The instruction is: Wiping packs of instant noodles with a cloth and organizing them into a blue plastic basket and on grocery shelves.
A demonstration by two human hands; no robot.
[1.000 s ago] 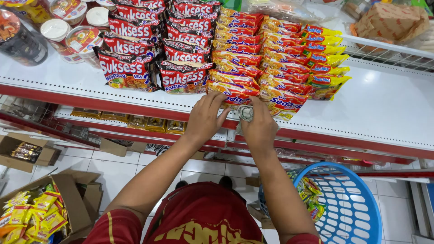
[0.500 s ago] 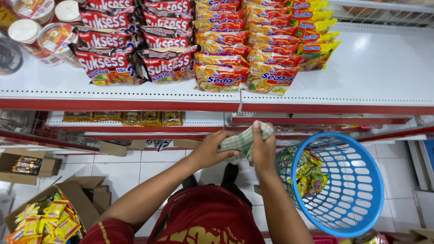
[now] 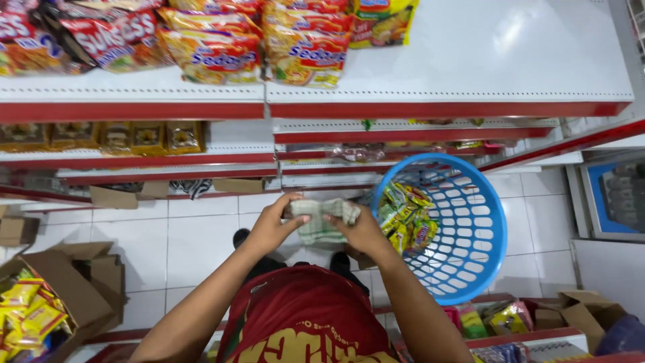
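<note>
Now both hands – left hand (image 3: 272,225), right hand (image 3: 363,228) – grasp folded cloth (image 3: 319,222); blue basket (image 3: 490,222) just right.

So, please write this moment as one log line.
left hand: holds cloth | right hand: holds cloth | blue basket: on floor, yellow packets inside | shelf: partly stocked

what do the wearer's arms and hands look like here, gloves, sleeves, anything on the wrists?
Both arms are bare from the upper arm down. The left hand and right hand wear no gloves, and no watch, band or ring shows. The only clothing in view is a dark red shirt with yellow print on the chest. Where its sleeves end lies outside the picture.
</note>
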